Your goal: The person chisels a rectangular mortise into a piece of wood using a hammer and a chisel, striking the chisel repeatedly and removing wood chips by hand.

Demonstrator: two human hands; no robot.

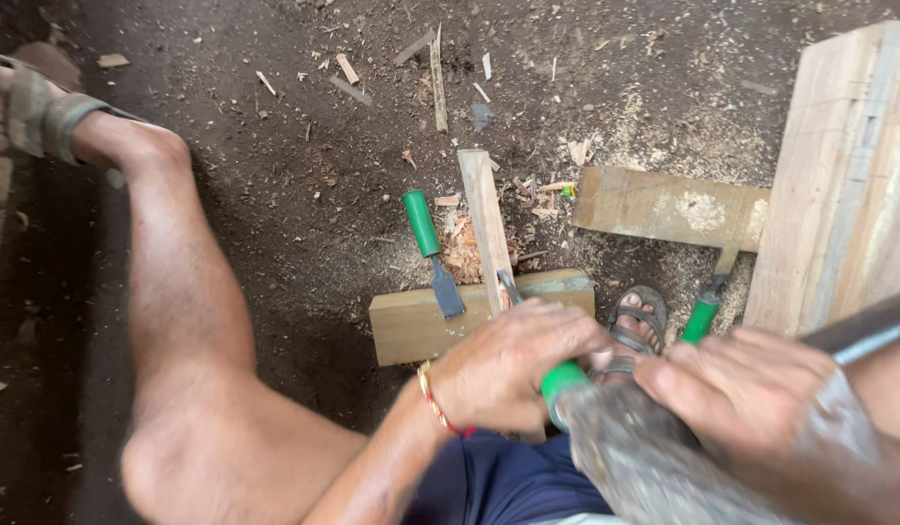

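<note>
Left hand (513, 365) closed around a green-handled chisel (563, 377), blade on a wood strip (486, 226) just ahead. Right hand (751, 389) grips a blurred hammer (654, 467) beside it. Second chisel (431, 251) lies on a block (411, 326) left of the hands.

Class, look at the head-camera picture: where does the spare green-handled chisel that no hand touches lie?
The spare chisel lies left of centre, its blade resting on the wooden block, just left of the thin wooden strip.
</note>
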